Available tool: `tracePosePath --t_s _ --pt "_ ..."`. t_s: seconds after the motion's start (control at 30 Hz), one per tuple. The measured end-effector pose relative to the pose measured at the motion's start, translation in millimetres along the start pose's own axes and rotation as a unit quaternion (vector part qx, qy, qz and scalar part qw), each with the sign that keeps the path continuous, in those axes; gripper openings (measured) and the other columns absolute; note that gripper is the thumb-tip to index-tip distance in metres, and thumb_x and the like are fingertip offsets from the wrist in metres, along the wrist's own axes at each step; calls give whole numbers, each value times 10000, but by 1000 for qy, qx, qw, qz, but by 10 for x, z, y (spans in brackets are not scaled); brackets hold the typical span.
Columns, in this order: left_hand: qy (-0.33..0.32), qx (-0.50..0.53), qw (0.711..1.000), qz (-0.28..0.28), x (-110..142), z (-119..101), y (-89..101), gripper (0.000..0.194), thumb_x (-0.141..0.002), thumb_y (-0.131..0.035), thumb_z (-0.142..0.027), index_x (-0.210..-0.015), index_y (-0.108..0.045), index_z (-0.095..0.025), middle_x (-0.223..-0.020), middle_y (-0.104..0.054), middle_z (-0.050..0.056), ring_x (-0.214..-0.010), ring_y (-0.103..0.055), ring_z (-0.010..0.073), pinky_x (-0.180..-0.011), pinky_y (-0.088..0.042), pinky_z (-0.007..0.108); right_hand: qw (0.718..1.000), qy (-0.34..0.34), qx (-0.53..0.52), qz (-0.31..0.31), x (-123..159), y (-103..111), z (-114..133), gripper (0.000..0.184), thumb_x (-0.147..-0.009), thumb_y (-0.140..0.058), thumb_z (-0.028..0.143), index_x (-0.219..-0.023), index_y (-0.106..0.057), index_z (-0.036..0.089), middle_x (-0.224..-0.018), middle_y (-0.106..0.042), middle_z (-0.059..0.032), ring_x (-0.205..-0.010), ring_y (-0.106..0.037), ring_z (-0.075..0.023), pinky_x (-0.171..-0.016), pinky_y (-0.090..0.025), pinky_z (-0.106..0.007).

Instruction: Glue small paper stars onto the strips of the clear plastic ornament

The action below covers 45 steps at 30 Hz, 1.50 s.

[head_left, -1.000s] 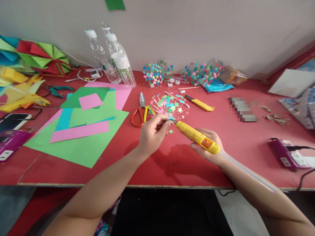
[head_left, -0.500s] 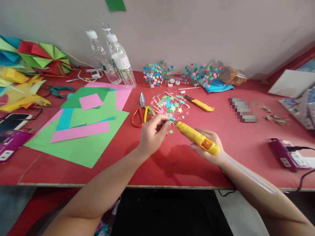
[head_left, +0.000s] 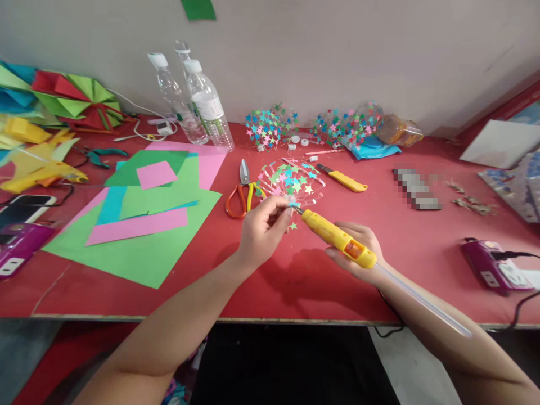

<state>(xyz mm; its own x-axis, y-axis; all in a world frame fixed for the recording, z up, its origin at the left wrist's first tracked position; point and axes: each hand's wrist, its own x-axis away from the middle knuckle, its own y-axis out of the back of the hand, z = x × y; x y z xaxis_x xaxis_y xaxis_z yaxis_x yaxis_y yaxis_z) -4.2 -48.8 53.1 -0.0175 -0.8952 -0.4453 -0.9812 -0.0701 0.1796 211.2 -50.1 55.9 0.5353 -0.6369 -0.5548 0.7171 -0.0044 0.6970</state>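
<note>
My right hand (head_left: 367, 247) is closed around a yellow hot glue gun (head_left: 333, 233), which tilts with its nozzle up and to the left. A clear glue stick (head_left: 426, 306) runs out of its back end along my right forearm. My left hand (head_left: 268, 225) pinches a small light-blue star (head_left: 295, 205) at the fingertips, close against the nozzle; its outline is partly hidden. Just beyond my fingers lies a spray of clear strips with colourful stars (head_left: 295, 179). A loose green star (head_left: 293, 226) is on the red table (head_left: 236, 298) below the nozzle.
Pliers with red and yellow handles (head_left: 242, 191) lie left of the stars, a yellow utility knife (head_left: 348, 180) right. Coloured paper sheets (head_left: 147, 264) cover the left side. Plastic bottles (head_left: 211, 112) stand by the wall. A purple power strip (head_left: 498, 267) sits at right.
</note>
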Motion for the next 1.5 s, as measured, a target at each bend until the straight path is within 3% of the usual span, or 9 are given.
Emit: tracePosePath --t_s 0.43,0.7,0.8,0.93,1.03,1.17,1.23,1.4,1.5 --pt "-13 -13 1000 -3 5 6 5 88 -920 -545 -206 -839 -567 -180 -546 -519 -69 -455 -502 48 -474 -408 162 1000 -2 -18 -4 -18 -8 10 293 -907 -545 364 -674 -448 214 -599 -437 31 -496 -416 -99 -483 -335 -243" --pt "-150 -163 975 -19 -8 51 37 70 -920 -538 -154 -891 -593 -186 -585 -532 -69 -474 -488 44 -510 -398 180 1000 -4 21 0 -21 51 13 304 -883 -555 351 -641 -426 219 -585 -390 46 -477 -369 -87 -469 -295 -247" --pt "-148 -141 979 -9 -2 42 39 57 -925 -539 -172 -901 -589 -186 -591 -533 -66 -477 -491 46 -505 -400 181 998 -17 30 -43 -17 98 -20 237 -859 -585 313 -672 -479 215 -629 -470 23 -526 -457 -104 -509 -365 -255" --pt "-88 -57 994 39 17 7 10 83 -932 -531 -206 -861 -569 -185 -591 -520 -60 -476 -490 48 -492 -411 177 984 -123 41 -121 -37 182 -126 92 -852 -609 304 -870 -579 219 -873 -621 -38 -731 -593 -160 -640 -468 -297" --pt "-25 9 996 85 29 -17 -13 100 -930 -523 -210 -837 -552 -187 -564 -511 -64 -449 -480 44 -455 -402 161 973 -186 123 -54 -66 246 -264 89 -825 -604 278 -830 -536 220 -823 -572 -31 -716 -556 -174 -611 -439 -298" --pt "65 82 986 131 31 -26 -21 88 -922 -522 -223 -841 -536 -190 -541 -528 -64 -402 -457 39 -402 -376 145 932 -269 187 157 -82 253 -463 180 -734 -591 148 -896 -519 182 -971 -551 -70 -752 -562 -167 -669 -461 -295" --pt "102 104 977 155 24 -25 -19 92 -920 -523 -234 -840 -535 -190 -543 -544 -59 -397 -459 39 -392 -372 143 907 -287 206 230 -72 222 -538 191 -726 -574 122 -910 -543 164 -1002 -548 -82 -783 -576 -169 -714 -468 -290" --pt "181 146 949 213 1 -21 -27 111 -917 -520 -274 -853 -544 -186 -550 -577 -47 -390 -469 46 -383 -385 149 892 -288 229 262 -32 197 -596 248 -728 -619 150 -975 -607 128 -1033 -573 -117 -867 -601 -218 -795 -475 -326" --pt "217 179 932 229 -7 -14 -38 104 -906 -517 -283 -856 -529 -193 -543 -587 -46 -365 -464 55 -368 -383 164 901 -261 255 234 -49 232 -506 330 -775 -628 211 -1091 -599 121 -1129 -576 -162 -1007 -578 -290 -872 -472 -413"
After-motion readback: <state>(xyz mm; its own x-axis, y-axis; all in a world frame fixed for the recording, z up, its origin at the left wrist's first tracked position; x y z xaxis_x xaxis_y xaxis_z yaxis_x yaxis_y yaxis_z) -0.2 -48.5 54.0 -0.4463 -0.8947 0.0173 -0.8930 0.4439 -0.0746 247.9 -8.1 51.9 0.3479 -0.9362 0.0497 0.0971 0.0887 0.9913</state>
